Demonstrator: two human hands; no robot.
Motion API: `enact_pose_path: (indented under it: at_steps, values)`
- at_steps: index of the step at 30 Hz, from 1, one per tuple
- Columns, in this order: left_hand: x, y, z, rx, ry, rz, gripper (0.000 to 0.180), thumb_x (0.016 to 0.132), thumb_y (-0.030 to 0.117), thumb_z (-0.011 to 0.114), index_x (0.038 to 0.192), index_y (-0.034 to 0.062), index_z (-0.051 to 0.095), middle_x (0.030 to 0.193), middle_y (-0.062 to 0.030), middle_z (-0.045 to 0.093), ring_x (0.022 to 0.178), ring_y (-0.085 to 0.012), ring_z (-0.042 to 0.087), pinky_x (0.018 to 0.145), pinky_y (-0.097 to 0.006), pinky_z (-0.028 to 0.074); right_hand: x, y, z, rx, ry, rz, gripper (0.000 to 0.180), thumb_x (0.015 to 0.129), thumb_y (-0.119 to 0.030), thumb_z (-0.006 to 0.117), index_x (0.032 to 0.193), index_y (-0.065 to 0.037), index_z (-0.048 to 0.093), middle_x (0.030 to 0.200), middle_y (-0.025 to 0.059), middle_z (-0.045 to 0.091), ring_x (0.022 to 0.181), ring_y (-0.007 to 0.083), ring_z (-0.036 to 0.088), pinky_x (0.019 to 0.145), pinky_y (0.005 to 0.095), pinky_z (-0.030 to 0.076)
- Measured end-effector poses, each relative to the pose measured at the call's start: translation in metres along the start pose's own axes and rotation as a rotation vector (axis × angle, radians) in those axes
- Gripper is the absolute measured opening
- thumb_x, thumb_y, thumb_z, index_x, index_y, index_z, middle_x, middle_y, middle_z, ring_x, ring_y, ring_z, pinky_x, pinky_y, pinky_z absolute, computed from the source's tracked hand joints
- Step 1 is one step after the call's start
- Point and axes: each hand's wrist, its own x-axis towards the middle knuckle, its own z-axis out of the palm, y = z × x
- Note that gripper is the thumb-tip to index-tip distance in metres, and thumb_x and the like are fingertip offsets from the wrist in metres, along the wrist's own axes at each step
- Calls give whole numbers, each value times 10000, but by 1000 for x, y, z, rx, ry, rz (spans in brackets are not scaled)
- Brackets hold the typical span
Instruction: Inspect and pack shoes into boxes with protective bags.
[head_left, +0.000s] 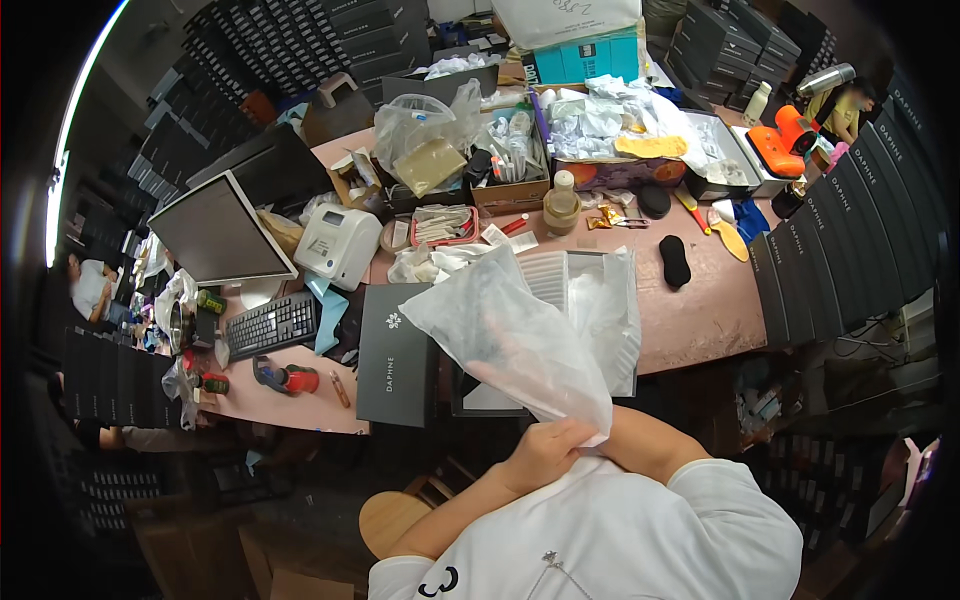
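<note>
My left hand pinches the open end of a white translucent bag near my chest. My right forearm runs into that opening. Inside, my right hand shows only as a faint pinkish shape through the bag, its fingers too blurred to read. Under and behind the bag lies an open shoebox with white tissue paper spread over its right side. Left of it, a dark grey box lid lies at the table's front edge.
A monitor, keyboard, label printer and red tape dispenser stand left. Behind are a glass bottle and boxes of crumpled paper. A black insole-shaped pad lies right, near stacked shoeboxes.
</note>
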Motion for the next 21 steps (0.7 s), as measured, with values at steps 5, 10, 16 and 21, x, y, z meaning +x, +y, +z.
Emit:
enact_pose_path:
  at_steps: [5, 10, 16, 21]
  values:
    - [-21, -12, -44, -224, 847, -603, 729, 864, 293, 640, 1415, 37, 238, 1340, -117, 395, 1202, -237, 413, 1001, -400, 367, -11, 9, 14, 228, -42, -110, 534, 839, -379, 610, 1244, -40, 531, 1129, 161, 605, 1136, 288, 527, 962, 379, 414]
    - [-27, -94, -61, -1136, 1082, -797, 655, 831, 81, 664, 1385, 71, 314, 1303, -80, 466, 1177, -249, 481, 995, -399, 417, -37, 21, 48, 471, -517, -64, 461, 885, -174, 555, 1320, -46, 472, 1243, 157, 535, 1157, 258, 516, 1005, 347, 402]
    - [14, -87, -81, -484, 1256, -505, 700, 774, -10, 692, 1361, 29, 310, 1312, -108, 438, 1168, -224, 464, 1017, -362, 375, -103, 68, 18, 2053, -645, 992, 682, 965, -539, 349, 1496, -159, 153, 1384, 204, 378, 1203, 382, 481, 997, 489, 391]
    - [14, -37, 27, -359, 750, -727, 782, 745, -34, 699, 1402, 14, 277, 1361, -126, 388, 1261, -219, 389, 1050, -376, 335, -59, 65, 23, 1778, -153, 719, 744, 888, -425, 602, 1446, -71, 259, 1324, 146, 466, 1149, 271, 513, 1007, 421, 395]
